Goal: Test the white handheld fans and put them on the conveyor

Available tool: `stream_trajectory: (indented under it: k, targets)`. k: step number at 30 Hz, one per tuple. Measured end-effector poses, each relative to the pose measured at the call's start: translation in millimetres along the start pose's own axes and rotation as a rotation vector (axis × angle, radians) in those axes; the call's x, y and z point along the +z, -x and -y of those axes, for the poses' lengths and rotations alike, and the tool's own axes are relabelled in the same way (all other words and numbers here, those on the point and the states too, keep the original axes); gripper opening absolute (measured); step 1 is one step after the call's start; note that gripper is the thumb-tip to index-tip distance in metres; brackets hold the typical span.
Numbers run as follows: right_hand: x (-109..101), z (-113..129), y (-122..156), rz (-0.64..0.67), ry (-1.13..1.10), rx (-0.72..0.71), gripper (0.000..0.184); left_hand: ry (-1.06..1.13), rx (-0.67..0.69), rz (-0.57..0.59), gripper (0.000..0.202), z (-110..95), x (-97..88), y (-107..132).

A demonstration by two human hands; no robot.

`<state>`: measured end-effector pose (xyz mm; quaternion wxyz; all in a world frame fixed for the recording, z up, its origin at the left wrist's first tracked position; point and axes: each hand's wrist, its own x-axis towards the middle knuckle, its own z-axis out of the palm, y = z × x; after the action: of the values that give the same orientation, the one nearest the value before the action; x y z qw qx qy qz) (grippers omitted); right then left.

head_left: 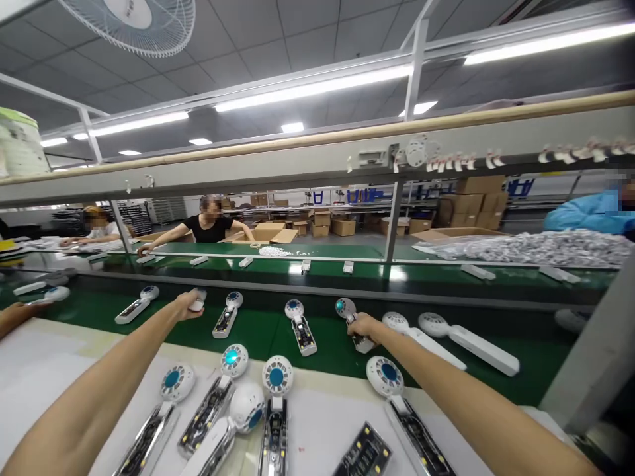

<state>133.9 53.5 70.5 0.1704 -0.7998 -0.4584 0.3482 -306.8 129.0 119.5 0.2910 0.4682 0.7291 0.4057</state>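
My left hand [187, 305] is closed around a small white handheld fan [197, 304] above the green conveyor belt; the fan is blurred and mostly hidden by the fingers. Farther right, my right hand [364, 328] grips the handle of another handheld fan [346, 307], its round head with a teal centre facing up. Between my hands, two open-handled fans [233, 304] [300, 327] lie on the belt, circuit boards showing. Close to me, several more open-handled fans [276, 396] rest on the white work surface, one fan [248, 404] turned over across another.
Two closed-handled white fans [483, 348] lie on the green belt [268, 324] right of my right hand. A co-worker's hand [20, 316] reaches in at far left. A metal post [585, 344] stands at right. Across the line, a person [211, 221] works beside cartons.
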Motion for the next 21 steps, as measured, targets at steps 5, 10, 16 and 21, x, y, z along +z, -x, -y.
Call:
stream_trajectory:
  k: [5,10,16,21]
  targets:
    - [-15.5,3.9,19.0,0.16,-0.479,-0.077,0.028,0.426,0.089,0.15,0.026,-45.2,-14.5,59.6]
    - [-50.5,18.9,73.2,0.212,-0.805,-0.315,0.017,0.761,0.369,0.223,0.018,-97.4,4.4,159.0]
    - [-83.8,1.7,159.5,0.145,-0.92,-0.665,0.053,0.962,0.579,0.491,0.044,-128.6,49.4,272.9]
    - [-89.0,-38.6,188.6,0.14,-0.887,-0.896,0.075,0.973,0.645,0.666,0.061,-125.0,84.6,319.7]
